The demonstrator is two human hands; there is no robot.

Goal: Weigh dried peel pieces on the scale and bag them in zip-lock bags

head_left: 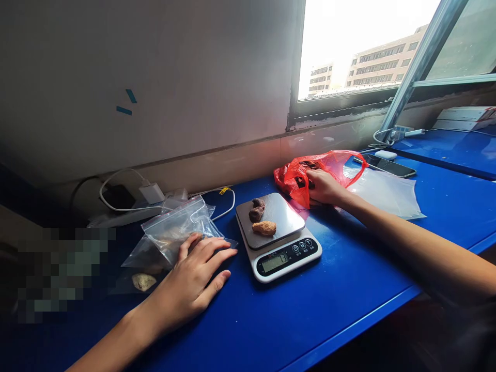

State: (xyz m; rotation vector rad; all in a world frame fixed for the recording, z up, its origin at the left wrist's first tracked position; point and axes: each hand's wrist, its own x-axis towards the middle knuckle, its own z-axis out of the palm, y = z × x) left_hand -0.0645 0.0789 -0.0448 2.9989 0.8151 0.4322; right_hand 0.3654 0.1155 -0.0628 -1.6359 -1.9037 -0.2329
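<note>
A white kitchen scale (287, 263) with a steel plate stands on the blue table. Two lumpy pieces rest on that plate: a dark brown curled one (257, 210) and a light brown peanut-shaped one (264, 228). My left hand (199, 271) lies left of the scale, its fingers spread over the edge of clear zip bags (176, 230). Behind and right of the scale, my right hand (325, 187) reaches into a red plastic bag (289, 178) holding dark pieces. Its fingers are curled and partly hidden, so what they grip is unclear.
A pale lump (143, 282) lies by the zip bags. Chargers and cables (152, 192) run along the wall. Behind my right forearm are a clear bag (391, 194), a phone (387, 165) and a white case (386, 155). The table's front edge (360, 333) runs below.
</note>
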